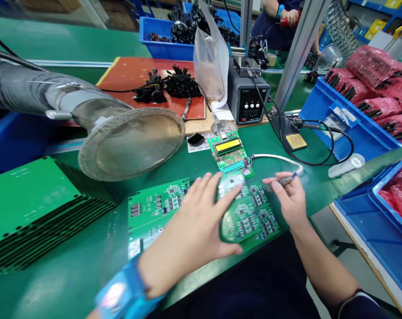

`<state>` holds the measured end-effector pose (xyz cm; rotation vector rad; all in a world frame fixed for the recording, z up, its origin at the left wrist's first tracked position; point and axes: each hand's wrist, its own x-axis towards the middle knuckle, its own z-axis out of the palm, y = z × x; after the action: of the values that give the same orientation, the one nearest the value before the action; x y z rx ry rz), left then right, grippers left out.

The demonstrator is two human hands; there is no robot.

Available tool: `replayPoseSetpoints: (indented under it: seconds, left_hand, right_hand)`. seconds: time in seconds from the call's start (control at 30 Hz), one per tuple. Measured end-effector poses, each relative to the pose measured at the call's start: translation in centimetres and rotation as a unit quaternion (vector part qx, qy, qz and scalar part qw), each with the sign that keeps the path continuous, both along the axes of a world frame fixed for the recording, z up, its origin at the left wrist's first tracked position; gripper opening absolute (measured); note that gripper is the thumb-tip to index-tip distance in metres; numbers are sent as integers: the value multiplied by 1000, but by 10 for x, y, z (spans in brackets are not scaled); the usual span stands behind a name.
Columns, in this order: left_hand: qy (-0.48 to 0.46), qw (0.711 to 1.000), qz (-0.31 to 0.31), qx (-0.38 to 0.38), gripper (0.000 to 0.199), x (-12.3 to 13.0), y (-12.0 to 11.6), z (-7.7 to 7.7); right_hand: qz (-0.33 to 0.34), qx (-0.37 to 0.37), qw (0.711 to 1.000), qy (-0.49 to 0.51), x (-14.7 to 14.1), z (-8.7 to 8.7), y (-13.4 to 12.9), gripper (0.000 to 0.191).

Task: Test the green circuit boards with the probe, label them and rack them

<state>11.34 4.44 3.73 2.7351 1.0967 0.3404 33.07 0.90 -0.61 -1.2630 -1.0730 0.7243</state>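
Note:
My left hand (201, 212), with a blue band on its wrist, is spread over a small green circuit board (242, 217), its thumb and index finger along that board's edges. The small board lies over a larger green circuit panel (154, 206), partly hidden by the hand. To the right, my right hand (289, 199) pinches a pen-like probe (284, 180) wired by a white cable (277, 157). A tester board with a lit yellow display (227, 145) sits just beyond the small board, its teal connector close to it.
A fume duct hood (131, 144) hangs at left above stacked green panels (31, 195). Behind stand a soldering station (249, 99), its iron holder (295, 135) and a blue bin of cables (168, 48). Blue bins (353, 126) line the right. Another person's hand (290, 17) shows behind.

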Motion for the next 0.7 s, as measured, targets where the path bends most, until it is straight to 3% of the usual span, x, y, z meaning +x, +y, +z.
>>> replayPoseSetpoints:
  seconds: [0.13,0.23,0.37,0.43,0.5,0.6,0.7]
  left_hand:
    - [4,999,25,39,117,-63,11,-7]
    - [38,998,40,32,104,-104,19,-21]
    - [67,997,36,18,107,-127,24,-34]
    - [30,998,45,45,104,-114,20,-33]
    - [-24,996,51,72,89,-85,10,-27]
    - [-44,998,-42,-2,62,-25,-12,-22]
    - [-38,996,-80,-27,72,22,-28,-32]
  right_hand:
    - [28,-54,998,1,0,-11,26,18]
    - [42,-72,997,-11,0,-20,28,18]
    - [41,-65,997,-23,0,-24,23,16]
    - [39,-61,997,-32,0,-24,22,15]
    - [36,-58,997,-41,0,-24,21,15]
    - [37,-51,995,-71,1,-24,21,15]
    - [55,-34,987,-149,2,-23,19,13]
